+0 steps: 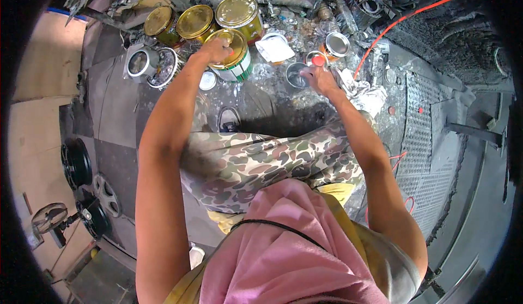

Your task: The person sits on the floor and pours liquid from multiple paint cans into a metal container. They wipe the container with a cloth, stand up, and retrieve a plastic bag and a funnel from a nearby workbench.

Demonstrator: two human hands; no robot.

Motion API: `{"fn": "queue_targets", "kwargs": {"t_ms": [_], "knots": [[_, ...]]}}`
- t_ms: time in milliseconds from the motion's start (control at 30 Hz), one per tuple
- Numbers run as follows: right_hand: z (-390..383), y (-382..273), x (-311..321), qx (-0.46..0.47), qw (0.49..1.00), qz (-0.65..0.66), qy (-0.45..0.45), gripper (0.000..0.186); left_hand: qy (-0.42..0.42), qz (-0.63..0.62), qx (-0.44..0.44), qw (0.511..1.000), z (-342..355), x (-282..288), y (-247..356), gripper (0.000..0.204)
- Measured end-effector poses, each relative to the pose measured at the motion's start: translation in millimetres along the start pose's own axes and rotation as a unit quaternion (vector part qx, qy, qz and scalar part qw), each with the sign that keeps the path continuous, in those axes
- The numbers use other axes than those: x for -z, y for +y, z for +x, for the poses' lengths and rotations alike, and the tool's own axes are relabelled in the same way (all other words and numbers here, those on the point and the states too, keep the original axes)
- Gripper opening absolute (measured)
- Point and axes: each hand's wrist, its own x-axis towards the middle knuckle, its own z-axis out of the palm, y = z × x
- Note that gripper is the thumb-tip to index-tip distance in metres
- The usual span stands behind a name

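Left hand (219, 51): fingers bent on a gold-lidded, green-and-white, round metal tin (239, 71); cannot tell whether they pinch anything
Right hand (322, 81): pinching the rim of a round, grey, see-through cup (295, 77)
Tin: eleven o'clock from mid-view
Cup: one o'clock from mid-view

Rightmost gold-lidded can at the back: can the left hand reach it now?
Likely yes: the left hand is at the top of the green-and-white can just in front, and the rightmost can's lid is uncovered. The nearer can blocks only part of its side.
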Motion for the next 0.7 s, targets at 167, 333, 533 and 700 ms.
{"fn": "queue_targets", "kwargs": {"t_ms": [167,333,533,700], "knots": [[-0.3,11.0,-0.2,-0.021,0.998,0.017,-0.058,0.031,-0.029,0.002,0.005,1.0,1.8,2.9,16.2,0.054],[0.4,6.7,-6.5,0.025,0.998,0.048,0.01,0.034,-0.02,-0.007,0.006,1.0,1.2,3.1,2.6,0.049],[6.8,17.6,-8.5,0.002,0.996,-0.092,0.015,0.034,-0.03,0.013,-0.009,0.999,1.1,3.5,9.0,0.044],[0.7,10.5,-2.4,0.005,1.0,-0.003,-0.021,0.034,-0.026,0.014,-0.013,0.999,-2.6,3.5,11.5,0.042]]}}
